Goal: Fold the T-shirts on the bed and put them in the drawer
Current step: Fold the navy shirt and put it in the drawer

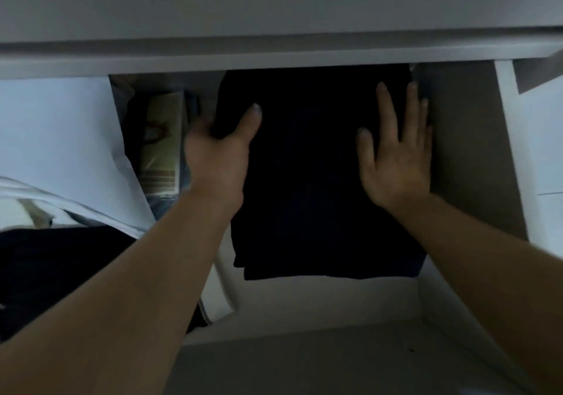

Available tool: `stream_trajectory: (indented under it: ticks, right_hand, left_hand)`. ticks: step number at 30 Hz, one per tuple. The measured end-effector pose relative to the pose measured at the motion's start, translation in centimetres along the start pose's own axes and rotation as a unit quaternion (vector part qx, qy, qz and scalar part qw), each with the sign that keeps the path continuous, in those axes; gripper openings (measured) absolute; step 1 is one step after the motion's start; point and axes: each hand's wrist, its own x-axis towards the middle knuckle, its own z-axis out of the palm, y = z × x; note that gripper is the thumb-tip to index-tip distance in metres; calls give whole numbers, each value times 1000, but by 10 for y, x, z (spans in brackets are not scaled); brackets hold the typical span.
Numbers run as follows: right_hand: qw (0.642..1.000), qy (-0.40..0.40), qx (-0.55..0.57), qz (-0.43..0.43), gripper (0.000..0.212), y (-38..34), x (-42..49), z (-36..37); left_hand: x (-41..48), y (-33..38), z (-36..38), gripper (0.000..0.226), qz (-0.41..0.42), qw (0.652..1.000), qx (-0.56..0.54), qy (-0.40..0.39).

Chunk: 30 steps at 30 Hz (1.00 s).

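Observation:
A folded dark T-shirt (pixel 310 181) lies flat inside the open white drawer (pixel 475 157), filling its middle. My left hand (pixel 219 148) grips the shirt's left edge, thumb on top and fingers hidden under the cloth. My right hand (pixel 399 148) lies flat on the shirt's right side with straight, spread fingers. The shirt's far end runs under the cabinet front above.
A white folded cloth (pixel 61 139) and a pale printed item (pixel 161 142) fill the drawer's left part. More dark cloth (pixel 54 273) lies at the lower left. The drawer's front wall (pixel 304 309) is near me, with bare bottom at the right.

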Motion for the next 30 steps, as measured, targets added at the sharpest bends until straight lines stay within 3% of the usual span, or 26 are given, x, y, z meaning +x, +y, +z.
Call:
stream_trajectory:
  ticks: [2, 6, 11, 12, 14, 17, 19, 20, 22, 25, 27, 30]
  right_hand:
    - [1000, -21, 4, -9, 61, -16, -25, 1]
    - [991, -131, -33, 9, 55, -22, -31, 17]
    - [992, -122, -20, 6, 51, -20, -20, 17]
    - [993, -119, -22, -5, 51, -19, -24, 15]
    - [995, -98, -24, -5, 53, -17, -34, 11]
    - [992, 15, 40, 122, 64, -11, -47, 4]
    - [958, 22, 118, 261, 66, 1, -54, -2]
    - [942, 0, 146, 302, 62, 9, -59, -4]
    - [939, -33, 162, 303, 50, 23, -67, -10]
    - [954, 5, 170, 246, 37, 29, -65, -17]
    - [964, 50, 143, 218, 28, 31, -63, -18]
    - [964, 34, 90, 250, 28, 31, -66, -11]
  left_hand:
    - [-19, -4, -6, 38, 25, 998, 39, -52]
    - [-33, -17, -13, 68, 73, 972, 163, -151]
    - [-10, -14, -17, 26, 153, 969, 194, -14]
    - [-7, -14, -18, 23, 142, 973, 179, 11]
    - [-10, -24, -21, 10, 39, 990, 133, 25]
    - [-31, -42, -26, 28, -54, 991, 122, 9]
    - [-52, -51, -37, 33, -44, 988, 150, -14]
    - [-61, -55, -42, 24, -37, 986, 156, -36]
    - [-72, -58, -50, 6, -48, 985, 143, -83]
    - [-67, -60, -52, 14, -97, 983, 101, -118]
    - [-58, -62, -50, 14, -63, 977, 174, -101]
    - [-48, -72, -48, 17, -4, 961, 278, -14]
